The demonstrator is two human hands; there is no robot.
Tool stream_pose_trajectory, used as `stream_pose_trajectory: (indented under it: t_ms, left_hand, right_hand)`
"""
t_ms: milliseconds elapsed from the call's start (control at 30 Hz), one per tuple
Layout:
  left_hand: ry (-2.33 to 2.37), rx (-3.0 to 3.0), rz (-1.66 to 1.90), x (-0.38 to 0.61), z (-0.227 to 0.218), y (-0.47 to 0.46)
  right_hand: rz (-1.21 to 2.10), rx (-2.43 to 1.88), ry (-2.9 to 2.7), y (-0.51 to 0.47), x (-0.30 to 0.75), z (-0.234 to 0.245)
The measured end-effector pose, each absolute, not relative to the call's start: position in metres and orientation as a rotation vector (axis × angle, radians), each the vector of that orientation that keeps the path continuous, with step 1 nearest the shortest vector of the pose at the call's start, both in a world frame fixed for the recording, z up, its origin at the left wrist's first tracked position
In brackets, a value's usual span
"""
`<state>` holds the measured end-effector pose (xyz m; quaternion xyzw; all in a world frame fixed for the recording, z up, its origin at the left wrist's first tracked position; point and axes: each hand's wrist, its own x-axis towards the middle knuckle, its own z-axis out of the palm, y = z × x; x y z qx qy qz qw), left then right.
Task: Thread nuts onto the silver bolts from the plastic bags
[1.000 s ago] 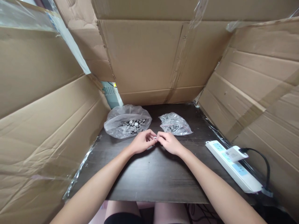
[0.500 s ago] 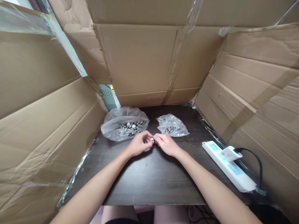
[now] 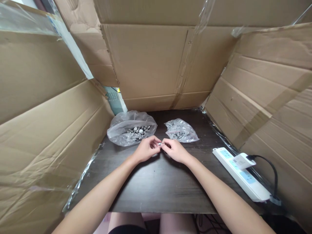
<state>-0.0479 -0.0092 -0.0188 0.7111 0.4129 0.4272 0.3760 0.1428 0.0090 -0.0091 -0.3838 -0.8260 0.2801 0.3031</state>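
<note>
Cardboard walls (image 3: 151, 61) enclose the bench (image 3: 158, 188); at frame centre, left hand (image 3: 147, 149) and right hand (image 3: 175, 151) pinch a small metal part (image 3: 160, 144), probably fitting it; the next move needs steady alignment.

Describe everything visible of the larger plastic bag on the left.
The larger bag looks like thin, cloudy, see-through plastic, crumpled and bulging. It lies toward the far left of the dark tabletop. A loose heap of small dark and silvery metal-looking parts shows in it, a couple with round, pale faces. The left hand is just in front; whether they touch is unclear.
</note>
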Motion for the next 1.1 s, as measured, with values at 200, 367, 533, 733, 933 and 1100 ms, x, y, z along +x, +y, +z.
stream_pose_trajectory:
  t_ms: [200,367,533,733,933,1100]
  left_hand:
    - [1.035,1.836,1.086,-0.0485,-0.0203,-0.0093]
    - [1.004,1.84,1.085,-0.0482,-0.0208,-0.0092]
    - [1.014,1.82,1.107,-0.0474,-0.019,-0.0098]
    - [0.996,1.925,1.094,-0.0471,-0.0195,-0.013]
    - [1.027,1.881,1.134,-0.0458,-0.0204,-0.0112]
    - [1.018,1.878,1.119,-0.0463,-0.0192,-0.0118]
  right_hand:
    - [0.752,-0.984,-2.187,0.0115,0.1425,-0.0112]
    - [0.766,-1.019,-2.158,0.0104,0.142,-0.0101]
    - [0.842,-1.002,-2.109,0.0091,0.1425,-0.0079]
    - [0.809,-1.019,-2.123,0.0118,0.1428,-0.0128]
    - [0.853,-1.009,-2.125,0.0096,0.1423,-0.0108]
    - [0.872,-0.994,-2.138,0.0102,0.1426,-0.0105]
